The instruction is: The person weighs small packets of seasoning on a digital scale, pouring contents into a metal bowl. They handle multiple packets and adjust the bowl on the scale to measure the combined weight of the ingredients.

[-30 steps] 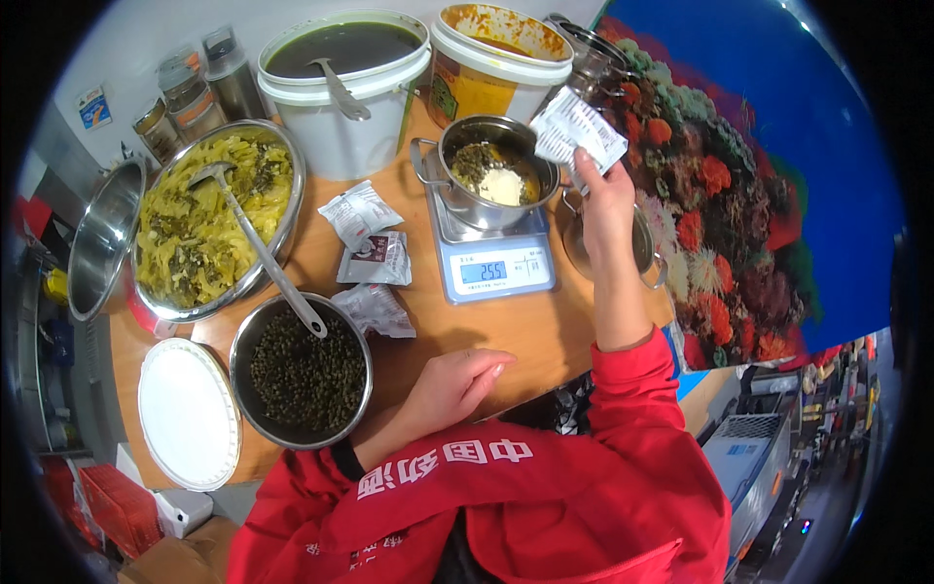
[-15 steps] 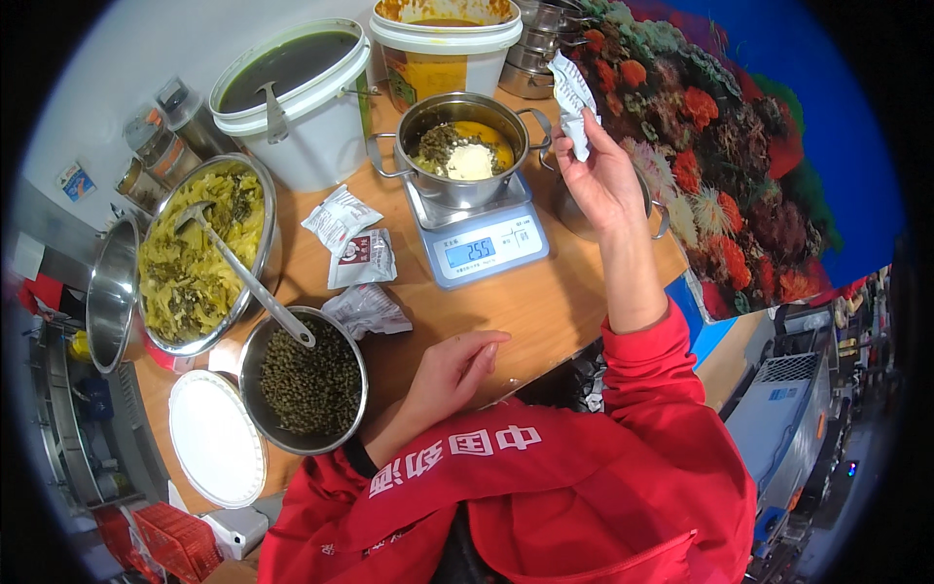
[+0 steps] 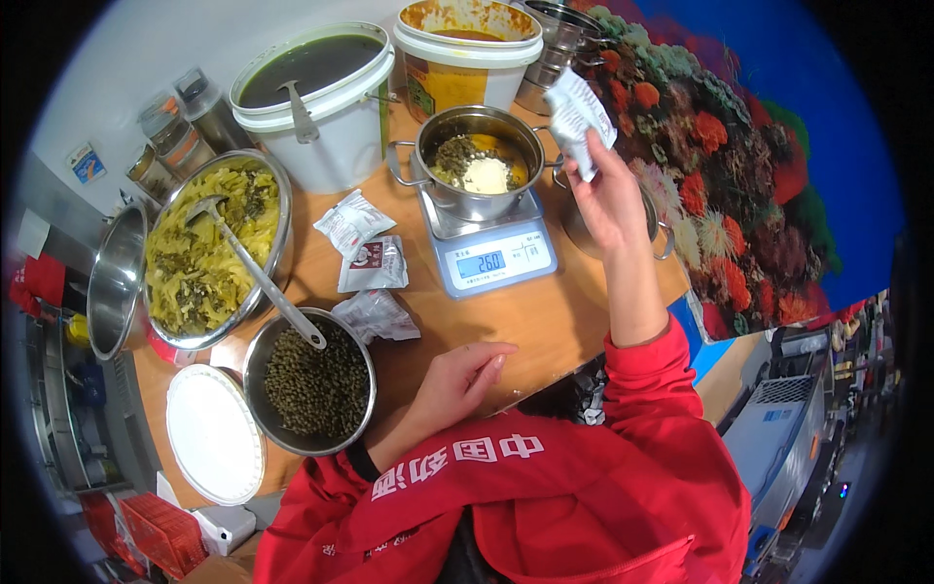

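Observation:
Raised to the right of the steel pot, my right hand pinches a white foil packet by its lower end. In the pot lie dark green bits, yellowish liquid and a mound of pale powder. The pot stands on a digital scale with a lit display. My left hand rests near the table's front edge, holding nothing, its fingers loosely extended and thumb slightly apart. Left of it sits a steel bowl of small dark green, grain-like pieces. Several similar packets lie between that bowl and the scale.
A steel basin of chopped yellow-green pickled vegetables holds a long ladle. Behind stand a white bucket of dark liquid and an orange-stained bucket. A white lid lies front left. Another pot is beside my right forearm.
The packet in my right hand has tilted and turned its broad side into view. The scale's reading has risen slightly. My left hand keeps its place; the whole view has shifted a little.

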Motion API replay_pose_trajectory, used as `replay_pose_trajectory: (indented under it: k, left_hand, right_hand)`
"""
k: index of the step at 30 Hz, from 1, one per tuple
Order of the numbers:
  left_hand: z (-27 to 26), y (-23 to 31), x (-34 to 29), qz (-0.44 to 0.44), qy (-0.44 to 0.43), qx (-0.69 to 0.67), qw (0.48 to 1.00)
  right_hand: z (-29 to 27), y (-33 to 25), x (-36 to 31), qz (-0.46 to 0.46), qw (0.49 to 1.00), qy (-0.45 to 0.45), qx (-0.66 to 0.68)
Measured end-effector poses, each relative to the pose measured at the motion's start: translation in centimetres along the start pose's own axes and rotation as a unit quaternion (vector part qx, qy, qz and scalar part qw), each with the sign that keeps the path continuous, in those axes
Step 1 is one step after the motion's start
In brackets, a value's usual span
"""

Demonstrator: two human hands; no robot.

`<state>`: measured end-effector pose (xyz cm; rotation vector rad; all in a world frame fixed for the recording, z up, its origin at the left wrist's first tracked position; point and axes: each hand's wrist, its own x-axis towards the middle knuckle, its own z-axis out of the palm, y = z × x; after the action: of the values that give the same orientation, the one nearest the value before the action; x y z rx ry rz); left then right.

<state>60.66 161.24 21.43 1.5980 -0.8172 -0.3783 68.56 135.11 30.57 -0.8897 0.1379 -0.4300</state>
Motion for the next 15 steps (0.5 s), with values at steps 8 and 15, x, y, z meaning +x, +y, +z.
replay_pose_trajectory:
  k: [8, 15]
  left_hand:
    - [-0.1, -0.1, 0.0, 0.002, -0.007, 0.018, 1.000]
    - [-0.2, 0.2, 0.1, 0.037, 0.006, 0.040, 0.999]
  right_hand:
    - [1.5, 2.1, 1.0, -0.181, 0.877, -0.019, -0.444]
    - [1.3, 2.6, 1.4, -0.198, 0.854, -0.026, -0.480]
